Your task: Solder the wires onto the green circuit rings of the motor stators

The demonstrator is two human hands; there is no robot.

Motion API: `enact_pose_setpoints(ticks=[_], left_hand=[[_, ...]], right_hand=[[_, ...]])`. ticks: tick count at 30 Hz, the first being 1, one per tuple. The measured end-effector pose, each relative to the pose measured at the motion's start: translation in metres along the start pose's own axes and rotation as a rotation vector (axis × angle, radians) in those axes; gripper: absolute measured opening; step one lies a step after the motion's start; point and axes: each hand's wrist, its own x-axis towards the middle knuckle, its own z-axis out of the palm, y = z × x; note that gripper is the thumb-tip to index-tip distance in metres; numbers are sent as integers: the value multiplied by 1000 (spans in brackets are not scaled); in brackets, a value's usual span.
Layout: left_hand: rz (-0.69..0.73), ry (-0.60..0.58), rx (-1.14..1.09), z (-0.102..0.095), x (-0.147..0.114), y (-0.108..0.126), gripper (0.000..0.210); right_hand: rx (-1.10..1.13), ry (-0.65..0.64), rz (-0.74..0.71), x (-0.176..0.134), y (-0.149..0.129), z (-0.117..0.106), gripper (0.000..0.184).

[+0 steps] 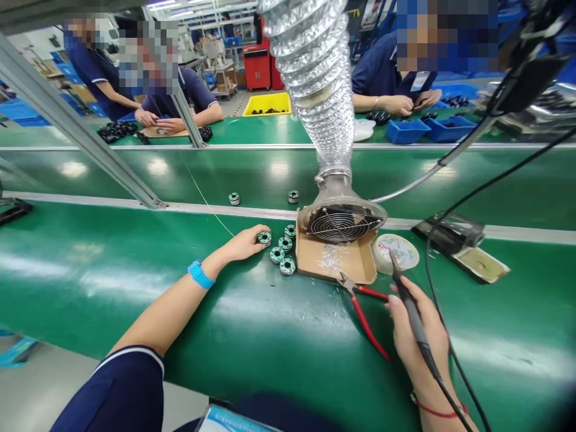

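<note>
My left hand, a blue band on its wrist, has its fingers closed around a small round motor stator with a green ring-shaped circuit board on top. Several matching stators sit just to the right of it on the green bench. In my right hand is a soldering iron, gripped like a pen, its cable trailing down past the wrist. The iron's tip is over a round whitish tub. Red-handled cutters lie open beside this hand, jaws against a cardboard tray holding silvery clippings.
A fume fan on a silver duct hangs above the tray. Two stators stand on the far strip. A soldering stand sits at right, near a hanging black cable. Co-workers handle parts across the bench.
</note>
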Motion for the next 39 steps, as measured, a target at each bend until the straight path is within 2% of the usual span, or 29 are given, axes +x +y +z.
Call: enact_pose_setpoints(ticks=[2,5,8,11,15,18,21,23,25,27,30,33,35,37,39], left_hand=[[-17,29,-14,5,1,4,45],[-4,34,-46,10,12,12,51],[-1,21,-76,3,31,14,56],[-72,129,-72,-10,62,10,40],[-161,331,-16,-15,115,7,42],[-166,370,14,-14,142,10,43],[-140,360,2,-16,146,15,39],[-103,367,-34,-19,135,20,38],[-55,373,-90,-19,112,27,35],[-10,347,-157,-15,77,37,35],[15,212,-253,2,15,56,49],[-5,22,-352,23,-42,80,59],[-7,-111,-435,35,-68,96,61],[2,-226,-503,45,-84,108,57],[20,-319,-546,52,-92,117,52]], right_hand=[[9,-9,18,-1,-2,2,63],[16,-11,28,0,-4,3,65],[5,20,23,3,-5,1,64],[3,67,1,8,-5,-1,62],[5,114,-54,16,-3,0,57],[7,111,-101,18,-2,0,50],[11,126,-137,17,-1,-1,46],[21,141,-143,18,-1,-2,43],[41,162,-132,18,-1,-3,40],[72,189,-108,16,-3,-2,40],[137,193,-48,5,-14,-1,44],[230,74,6,-12,-38,-3,49],[335,-30,-44,-23,-61,-9,41],[403,-131,-146,-28,-85,-15,34],[445,-220,-216,-29,-105,-19,44]])
